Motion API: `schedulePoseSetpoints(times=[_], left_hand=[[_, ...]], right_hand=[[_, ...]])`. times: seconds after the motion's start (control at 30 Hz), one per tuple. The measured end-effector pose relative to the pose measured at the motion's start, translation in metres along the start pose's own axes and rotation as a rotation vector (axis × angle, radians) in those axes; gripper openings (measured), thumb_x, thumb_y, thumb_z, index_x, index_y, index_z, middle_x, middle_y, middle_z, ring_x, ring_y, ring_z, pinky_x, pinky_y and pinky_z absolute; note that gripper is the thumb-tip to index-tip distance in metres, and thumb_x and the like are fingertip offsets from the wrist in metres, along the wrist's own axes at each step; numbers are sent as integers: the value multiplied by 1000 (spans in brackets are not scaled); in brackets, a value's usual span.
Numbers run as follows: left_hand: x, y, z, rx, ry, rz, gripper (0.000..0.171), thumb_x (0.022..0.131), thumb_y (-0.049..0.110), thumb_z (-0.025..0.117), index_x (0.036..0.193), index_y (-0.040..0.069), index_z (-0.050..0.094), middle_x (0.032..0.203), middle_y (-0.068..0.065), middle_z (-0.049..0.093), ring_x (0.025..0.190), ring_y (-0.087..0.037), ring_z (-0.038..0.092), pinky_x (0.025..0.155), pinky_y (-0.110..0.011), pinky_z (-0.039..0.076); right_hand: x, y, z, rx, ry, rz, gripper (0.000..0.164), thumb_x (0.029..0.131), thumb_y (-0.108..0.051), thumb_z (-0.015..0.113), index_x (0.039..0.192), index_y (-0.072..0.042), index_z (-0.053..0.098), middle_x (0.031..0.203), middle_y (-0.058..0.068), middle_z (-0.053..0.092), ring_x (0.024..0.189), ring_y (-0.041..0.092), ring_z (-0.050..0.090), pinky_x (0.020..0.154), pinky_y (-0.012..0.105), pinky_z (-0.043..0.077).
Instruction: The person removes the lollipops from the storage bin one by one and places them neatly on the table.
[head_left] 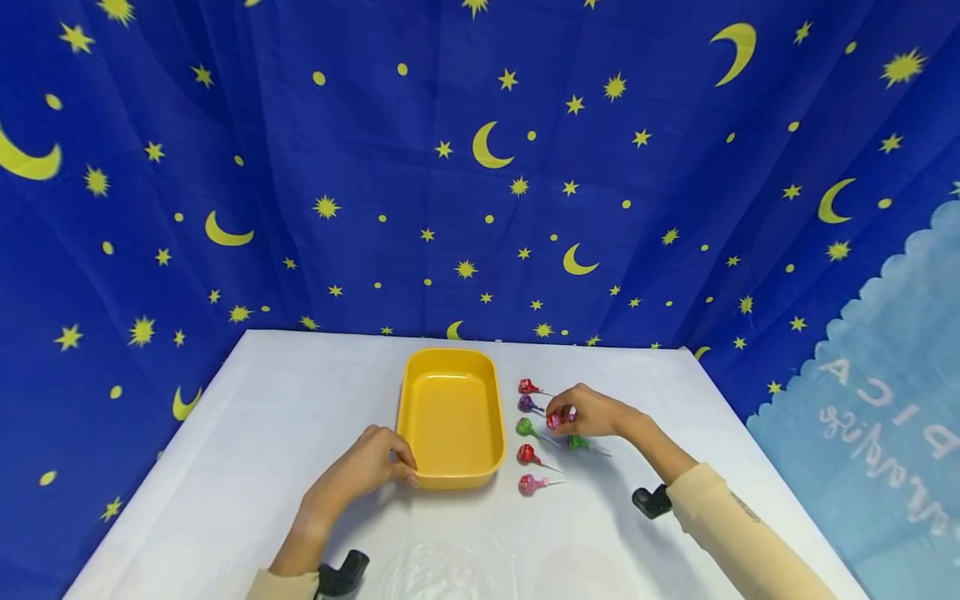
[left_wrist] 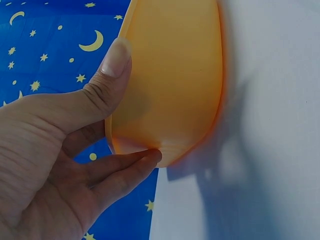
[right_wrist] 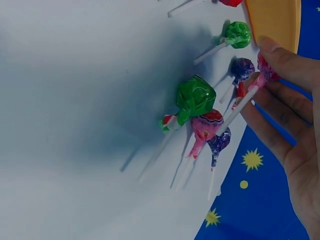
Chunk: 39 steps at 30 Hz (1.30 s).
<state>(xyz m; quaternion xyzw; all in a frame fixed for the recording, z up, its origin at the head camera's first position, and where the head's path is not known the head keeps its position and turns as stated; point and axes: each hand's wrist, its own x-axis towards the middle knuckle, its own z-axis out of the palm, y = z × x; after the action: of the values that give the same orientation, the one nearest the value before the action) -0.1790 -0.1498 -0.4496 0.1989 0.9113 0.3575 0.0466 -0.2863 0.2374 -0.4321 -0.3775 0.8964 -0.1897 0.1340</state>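
Observation:
My left hand (head_left: pixel 371 462) grips the near left corner of a yellow tray (head_left: pixel 452 482); in the left wrist view its thumb lies against the tray's wall (left_wrist: pixel 175 65). A pink lollipop (right_wrist: pixel 265 75) is pinched by its wrapped head between thumb and fingers of my right hand (head_left: pixel 592 412). Left of that hand, lollipops lie in a column: a red one (head_left: pixel 527 386), a purple one (head_left: pixel 527 403), a green one (head_left: pixel 524 427), another red one (head_left: pixel 527 454) and a pink one (head_left: pixel 528 484). Below the hand lie another green lollipop (right_wrist: pixel 196 97), a pink one (right_wrist: pixel 206 127) and a purple one (right_wrist: pixel 220 140).
The white table (head_left: pixel 315 392) carries everything. A blue curtain (head_left: pixel 420 167) with yellow stars and moons hangs behind and at the sides. On the right hangs a light blue cloth (head_left: pixel 892 367) with lettering. Faint round shapes mark the table's front.

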Motion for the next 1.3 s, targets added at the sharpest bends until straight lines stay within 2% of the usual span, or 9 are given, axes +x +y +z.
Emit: schedulePoseSetpoints(times=[0.27, 0.57, 0.73, 0.83, 0.97, 1.3], left_hand=[[0, -1, 1, 3, 5, 4, 9, 71, 21, 85, 73, 19, 76, 71, 13, 68, 74, -10, 52, 69, -25, 43], [0, -1, 1, 11, 11, 0, 9, 71, 21, 84, 72, 20, 75, 71, 14, 66, 77, -13, 52, 71, -27, 41], [0, -4, 1, 0, 14, 43, 9, 72, 20, 84, 72, 18, 76, 70, 13, 67, 72, -9, 52, 66, -23, 43], [1, -5, 2, -3, 7, 48, 9, 72, 22, 84, 72, 19, 76, 70, 14, 68, 70, -7, 51, 65, -22, 42], [1, -4, 3, 2, 7, 38, 10, 71, 24, 85, 71, 21, 75, 70, 15, 67, 71, -9, 49, 65, -23, 40], [1, -4, 1, 0, 11, 59, 10, 72, 22, 85, 72, 18, 76, 70, 14, 68, 67, -5, 49, 62, -21, 41]], right_hand=[[-12, 1, 4, 30, 28, -10, 25, 82, -15, 79, 102, -2, 71, 88, -3, 70, 74, 1, 60, 67, 22, 55], [-22, 5, 11, 36, 27, -26, 19, 82, -18, 79, 98, -10, 72, 85, -6, 70, 75, 0, 61, 64, 21, 54], [-28, 8, 16, 22, 16, -35, 17, 82, -17, 78, 96, -11, 71, 84, -9, 69, 75, -1, 60, 64, 20, 54], [-35, 9, 20, 22, 9, -29, 16, 83, -18, 78, 96, -12, 71, 84, -11, 68, 74, -2, 59, 65, 20, 54], [-42, 9, 24, 29, 15, -25, 19, 82, -18, 79, 97, -10, 71, 83, -11, 67, 73, -2, 59, 64, 20, 54], [-53, 12, 34, 41, 15, -4, 27, 82, -18, 79, 105, -7, 73, 90, -7, 70, 74, -2, 59, 63, 19, 53]])
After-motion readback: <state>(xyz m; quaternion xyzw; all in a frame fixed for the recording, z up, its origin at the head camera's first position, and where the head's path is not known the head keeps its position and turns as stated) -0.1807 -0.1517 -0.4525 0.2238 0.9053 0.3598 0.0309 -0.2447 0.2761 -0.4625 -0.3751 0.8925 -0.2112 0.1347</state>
